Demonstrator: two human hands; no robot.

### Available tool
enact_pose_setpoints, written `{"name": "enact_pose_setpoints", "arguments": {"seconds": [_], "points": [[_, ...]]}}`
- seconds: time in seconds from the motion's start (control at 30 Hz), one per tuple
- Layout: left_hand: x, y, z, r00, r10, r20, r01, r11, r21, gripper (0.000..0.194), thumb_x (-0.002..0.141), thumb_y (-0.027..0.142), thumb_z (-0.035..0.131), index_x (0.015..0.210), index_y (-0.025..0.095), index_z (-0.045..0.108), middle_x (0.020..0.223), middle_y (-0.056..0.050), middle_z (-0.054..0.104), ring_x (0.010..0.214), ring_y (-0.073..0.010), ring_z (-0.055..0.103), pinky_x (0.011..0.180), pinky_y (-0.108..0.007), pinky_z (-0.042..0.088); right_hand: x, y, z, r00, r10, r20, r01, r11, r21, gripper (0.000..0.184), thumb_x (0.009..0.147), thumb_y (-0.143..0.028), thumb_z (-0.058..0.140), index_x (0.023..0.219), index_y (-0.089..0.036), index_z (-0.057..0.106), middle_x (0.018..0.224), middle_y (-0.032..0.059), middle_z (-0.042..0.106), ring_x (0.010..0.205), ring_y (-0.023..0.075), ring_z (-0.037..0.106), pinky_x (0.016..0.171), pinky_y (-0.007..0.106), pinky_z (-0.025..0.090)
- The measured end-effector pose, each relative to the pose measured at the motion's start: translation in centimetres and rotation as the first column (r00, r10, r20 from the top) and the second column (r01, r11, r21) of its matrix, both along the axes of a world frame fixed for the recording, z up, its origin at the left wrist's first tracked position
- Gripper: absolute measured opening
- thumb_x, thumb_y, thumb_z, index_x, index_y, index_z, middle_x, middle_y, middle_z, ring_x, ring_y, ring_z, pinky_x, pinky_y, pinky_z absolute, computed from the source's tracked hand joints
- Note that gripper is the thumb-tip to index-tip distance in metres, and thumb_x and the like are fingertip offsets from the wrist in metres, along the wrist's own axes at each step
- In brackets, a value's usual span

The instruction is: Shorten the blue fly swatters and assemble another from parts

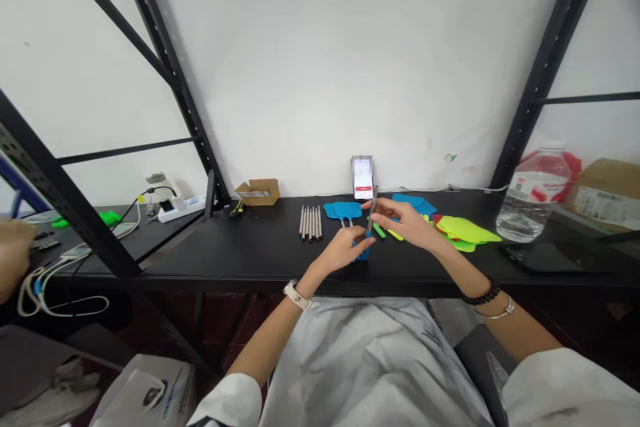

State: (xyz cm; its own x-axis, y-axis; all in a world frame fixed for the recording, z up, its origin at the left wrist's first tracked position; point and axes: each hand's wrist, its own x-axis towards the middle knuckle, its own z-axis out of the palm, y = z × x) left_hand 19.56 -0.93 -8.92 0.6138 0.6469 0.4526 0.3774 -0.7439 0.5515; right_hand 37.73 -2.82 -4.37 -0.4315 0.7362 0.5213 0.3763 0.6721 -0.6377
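Observation:
My left hand (343,249) grips the blue plastic handle end (367,250) of a fly swatter shaft. My right hand (401,221) is at the upper part of the same thin metal shaft (373,210), its fingers curled close around it, though the exact contact is partly hidden. Beyond my hands lie blue fly swatter heads (343,211) and a row of several metal rods (310,223). Green handle pieces (379,231) lie just below my right hand. A pile of yellow-green swatter heads (465,230) sits to the right.
A phone (363,180) stands upright at the back of the black table (225,250), with a cardboard box (257,192) to its left. A water bottle (525,207) stands at the right. Black shelf posts rise on both sides. Another person's hand (13,257) shows at far left.

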Motion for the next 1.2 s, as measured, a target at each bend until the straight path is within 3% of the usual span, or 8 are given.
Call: {"name": "enact_pose_setpoints", "arguments": {"seconds": [0.17,0.43,0.7,0.83,0.93,1.2], "points": [[0.1,-0.3,0.2,1.0,-0.009,-0.02,0.009,1.0,0.0,0.035,0.085,0.043,0.039,0.069,0.014,0.051,0.064,-0.001,0.052,0.057,-0.0102,0.052,0.052,-0.02,0.038,0.1,-0.2,0.3,0.999,-0.034,-0.02,0.035,0.998,0.046,0.034,0.082,-0.047,0.047,0.091,-0.018,0.06,0.089,0.006,0.062,0.078,0.019,0.057,0.067,0.028,0.045],[-0.2,-1.1,1.4,0.999,-0.028,-0.03,0.028,1.0,-0.012,0.037,0.087,0.042,0.036,0.074,0.013,0.055,0.068,-0.001,0.056,0.057,-0.0076,0.049,0.054,-0.018,0.035,0.6,-0.3,0.5,0.971,-0.157,-0.183,0.173,0.982,0.079,0.029,0.077,-0.044,0.056,0.083,-0.016,0.063,0.074,0.0037,0.062,0.068,0.0164,0.055,0.062,0.027,0.044],[-1.5,-1.5,3.8,0.992,0.126,-0.03,-0.119,0.976,0.18,0.038,0.086,0.044,0.038,0.069,0.014,0.055,0.059,0.001,0.048,0.056,-0.01,0.041,0.053,-0.021,0.029,0.8,0.2,0.5,0.873,-0.18,-0.453,0.196,0.98,-0.011,0.026,0.068,-0.041,0.067,0.074,-0.016,0.064,0.058,-0.0003,0.053,0.05,0.0094,0.045,0.046,0.022,0.037],[-2.7,-1.5,4.7,0.983,0.183,-0.002,-0.175,0.948,0.265,0.031,0.084,0.041,0.044,0.074,0.015,0.058,0.065,-0.001,0.051,0.063,-0.0118,0.042,0.058,-0.022,0.03,1.7,0.2,1.0,0.768,-0.15,-0.622,0.149,0.987,-0.054,0.024,0.069,-0.04,0.067,0.077,-0.018,0.064,0.056,-0.0011,0.053,0.048,0.0086,0.047,0.046,0.022,0.041],[-3.6,-1.5,5.1,0.978,0.209,0.004,-0.204,0.948,0.245,0.028,0.084,0.039,0.046,0.076,0.015,0.058,0.067,-0.001,0.055,0.062,-0.0111,0.044,0.059,-0.022,0.031,3.0,0.2,1.5,0.715,-0.145,-0.684,0.124,0.989,-0.08,0.023,0.07,-0.038,0.067,0.077,-0.017,0.064,0.058,0.0002,0.055,0.05,0.0086,0.05,0.046,0.021,0.042],[-3.9,-1.6,5.4,0.982,0.189,-0.002,-0.184,0.957,0.223,0.029,0.084,0.041,0.045,0.078,0.016,0.058,0.066,0.0,0.057,0.06,-0.01,0.044,0.059,-0.022,0.032,3.3,-0.2,1.9,0.692,-0.142,-0.708,0.145,0.988,-0.057,0.023,0.071,-0.039,0.066,0.08,-0.018,0.065,0.06,0.0008,0.058,0.054,0.0105,0.055,0.05,0.022,0.045]]}}
